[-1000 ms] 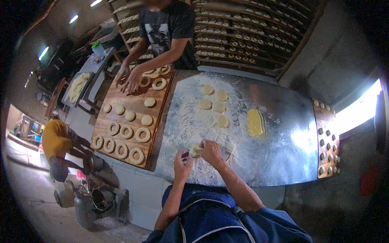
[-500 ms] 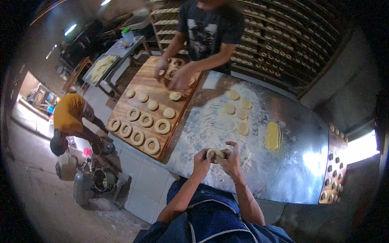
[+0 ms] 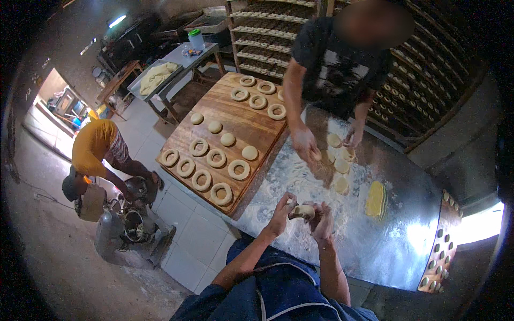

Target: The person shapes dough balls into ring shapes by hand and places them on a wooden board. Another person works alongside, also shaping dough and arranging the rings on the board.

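Note:
Above the near edge of the floured metal table [image 3: 407, 235], my left hand [image 3: 279, 215] and my right hand [image 3: 322, 222] hold a pale dough ring [image 3: 304, 212] between them. The ring is tilted, so its hole is mostly hidden. Fingers of both hands curl round it from either side. Beyond my hands, flat dough rounds [image 3: 341, 185] lie on the flour. A co-worker's hand [image 3: 354, 135] is at the far rounds, and that person's other hand [image 3: 305, 144] is above the table to the left.
A wooden board [image 3: 179, 140] on the left carries several dough rings [image 3: 220, 194] and a few rounds [image 3: 249, 153]. Right of the flour lies a yellow folded dough slab [image 3: 376, 199]. Another board [image 3: 432, 263] with small pieces stands far right. A person in yellow [image 3: 95, 145] bends over machinery at left.
The co-worker's hands have moved from the wooden board to the dough rounds on the table. The ring has turned in my hands. My view has shifted, moving the scene rightward.

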